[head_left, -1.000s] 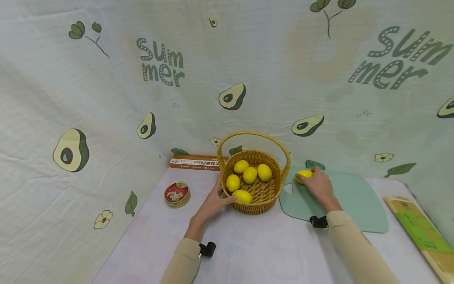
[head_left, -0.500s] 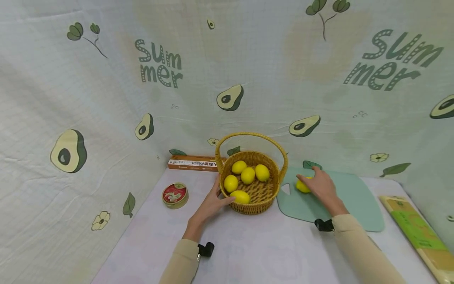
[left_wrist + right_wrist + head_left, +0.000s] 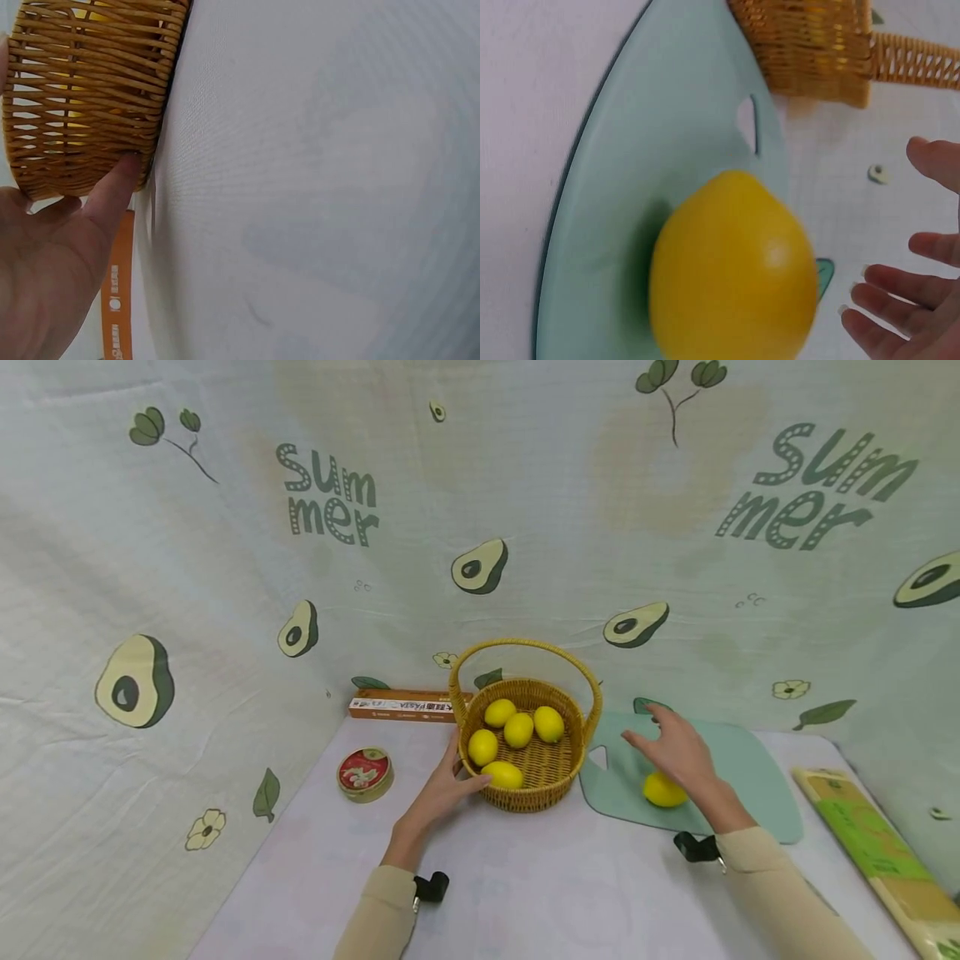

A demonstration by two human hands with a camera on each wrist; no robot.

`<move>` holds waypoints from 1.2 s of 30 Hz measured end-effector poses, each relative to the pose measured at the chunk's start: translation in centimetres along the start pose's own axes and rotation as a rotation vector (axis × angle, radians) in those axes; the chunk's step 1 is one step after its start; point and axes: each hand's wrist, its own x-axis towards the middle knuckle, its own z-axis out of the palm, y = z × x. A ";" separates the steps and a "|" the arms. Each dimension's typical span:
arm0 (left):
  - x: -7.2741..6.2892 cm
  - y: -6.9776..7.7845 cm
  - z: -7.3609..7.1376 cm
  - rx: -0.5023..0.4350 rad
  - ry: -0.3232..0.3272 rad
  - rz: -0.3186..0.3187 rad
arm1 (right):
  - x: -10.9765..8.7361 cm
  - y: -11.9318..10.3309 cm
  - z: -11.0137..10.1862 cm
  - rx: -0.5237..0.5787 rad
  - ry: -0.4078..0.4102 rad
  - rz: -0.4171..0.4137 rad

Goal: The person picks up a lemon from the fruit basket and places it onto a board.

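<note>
A round wicker basket [image 3: 525, 799] with a tall arched handle stands mid-table, with several yellow lemons [image 3: 518, 730] inside. My left hand [image 3: 444, 791] grips its left side, thumb over the rim beside the nearest lemon. In the left wrist view, fingers press against the woven wall [image 3: 90, 97] low down. To the right, a single lemon [image 3: 664, 790] lies on the pale green cutting board [image 3: 738, 785]. Above that board my right hand [image 3: 684, 752] is spread with fingers apart, holding nothing. The right wrist view shows this lemon [image 3: 731, 270] apart from the fingertips [image 3: 881, 277].
A round red-topped tin [image 3: 365, 774] sits left of the basket. Behind it, an orange pasta box [image 3: 401, 705] lies along the fabric backdrop. A long green-labelled packet [image 3: 873, 852] lies at the right edge, beyond the cutting board.
My right hand has let go of the lemon on the board and opened. That lemon has shifted toward me and slightly right. My left hand stays on the basket.
</note>
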 end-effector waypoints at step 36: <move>0.0 -0.2 -0.2 0.015 0.002 0.011 | -2.2 -13.0 5.6 0.088 -0.244 -0.384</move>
